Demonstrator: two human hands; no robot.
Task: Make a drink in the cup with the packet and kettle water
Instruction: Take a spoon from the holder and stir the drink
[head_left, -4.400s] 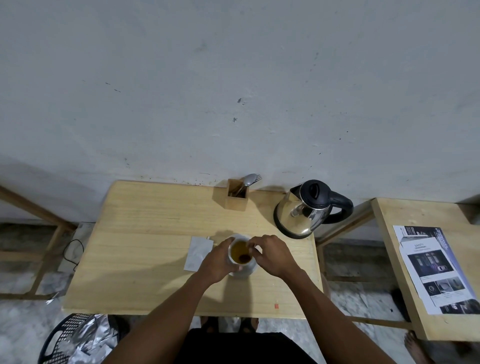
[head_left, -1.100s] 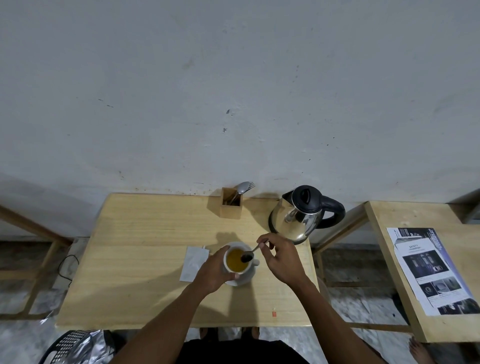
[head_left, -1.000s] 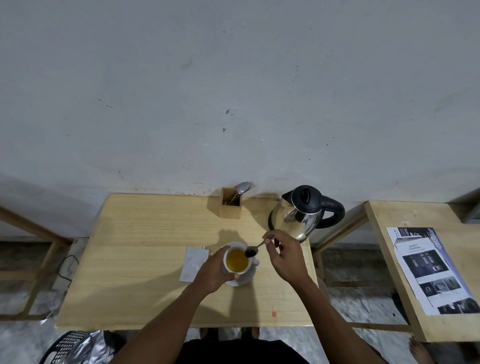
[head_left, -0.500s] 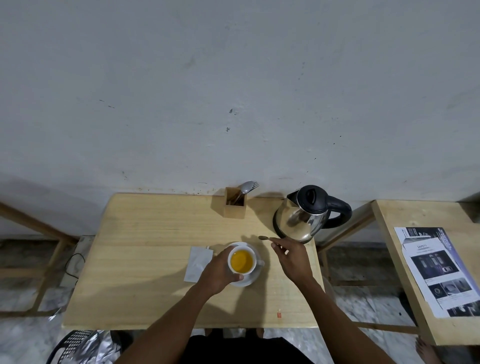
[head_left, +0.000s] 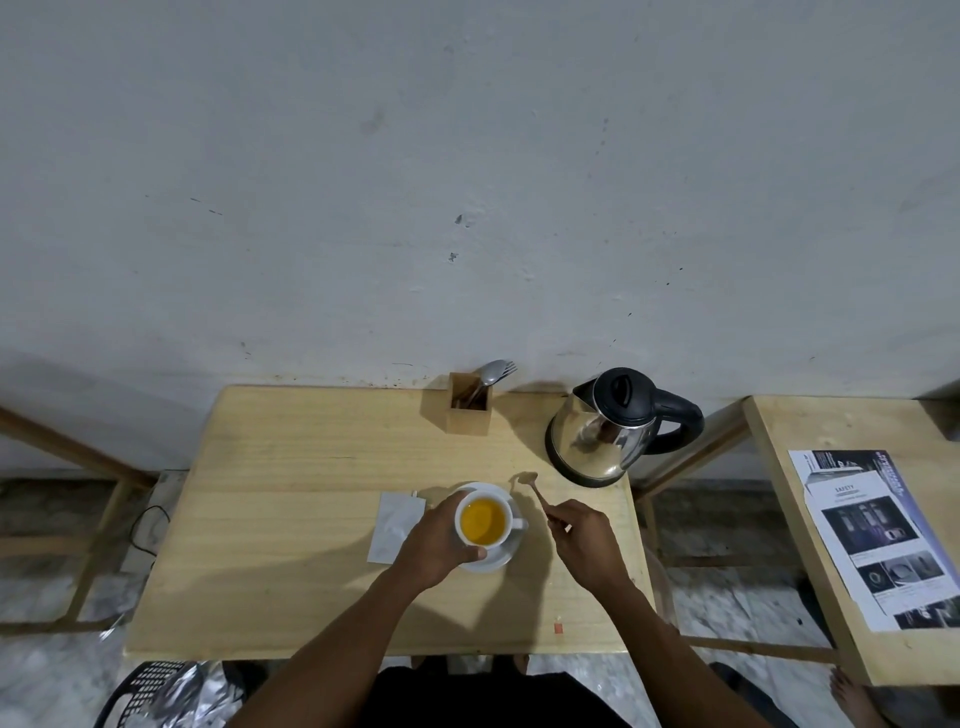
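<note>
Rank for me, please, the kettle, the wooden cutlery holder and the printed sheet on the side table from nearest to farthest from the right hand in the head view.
From the right hand:
1. Kettle, just beyond it, near the table's back right corner.
2. Wooden cutlery holder, farther back and to the left, by the wall.
3. Printed sheet, far right, on the separate side table.

Bare forearms, black garment below

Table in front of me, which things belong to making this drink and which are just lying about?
Belongs to the drink: cup on its saucer, held by the left hand; teaspoon in the right hand; packet; kettle.

Lying about: wooden cutlery holder; printed safety sheet on the side table; black basket below.
</note>
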